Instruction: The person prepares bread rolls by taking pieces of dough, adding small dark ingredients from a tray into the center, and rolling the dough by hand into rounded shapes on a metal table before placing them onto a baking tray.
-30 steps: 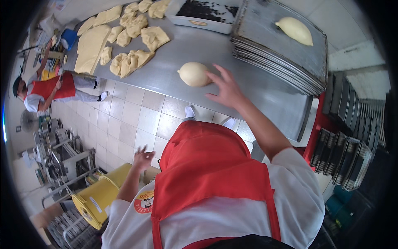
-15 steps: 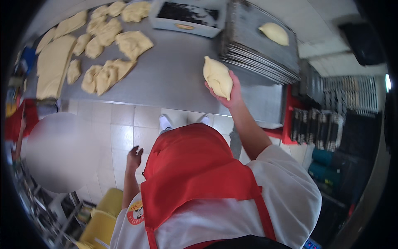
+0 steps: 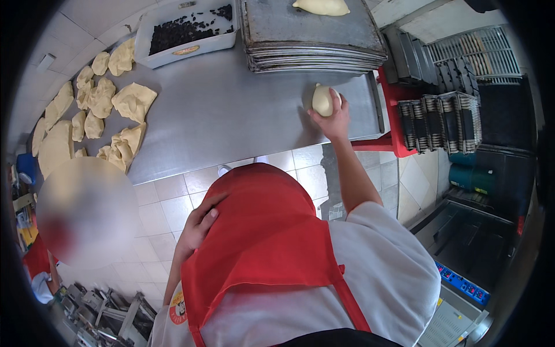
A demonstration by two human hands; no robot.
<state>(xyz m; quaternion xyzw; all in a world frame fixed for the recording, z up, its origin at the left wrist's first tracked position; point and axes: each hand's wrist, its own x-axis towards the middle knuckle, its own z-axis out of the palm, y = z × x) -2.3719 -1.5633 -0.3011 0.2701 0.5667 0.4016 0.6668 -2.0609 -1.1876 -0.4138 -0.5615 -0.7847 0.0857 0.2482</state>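
Observation:
My right hand [image 3: 336, 120] is wrapped round a pale, smooth piece of shaped dough [image 3: 321, 100] with a pointed tip, low over the right part of the steel table. Whether the dough touches the metal I cannot tell. Behind it another shaped dough piece [image 3: 324, 6] lies on the top tray of a stack of dark baking trays [image 3: 312, 53]. My left hand [image 3: 200, 224] holds nothing and rests against the side of my red apron [image 3: 260, 231], its fingers stretched out.
The steel table [image 3: 231, 110] carries several rough dough pieces [image 3: 134, 101] on its left. A white tub [image 3: 188, 46] with dark bits inside stands at the back. Right of the table are a red stand [image 3: 399, 115] and stacked baking tins [image 3: 442, 124]. Another person [image 3: 37, 260] is far left.
My right hand has moved right with the dough and turned it. My left hand has come from hanging free to my apron. The view has shifted to the right.

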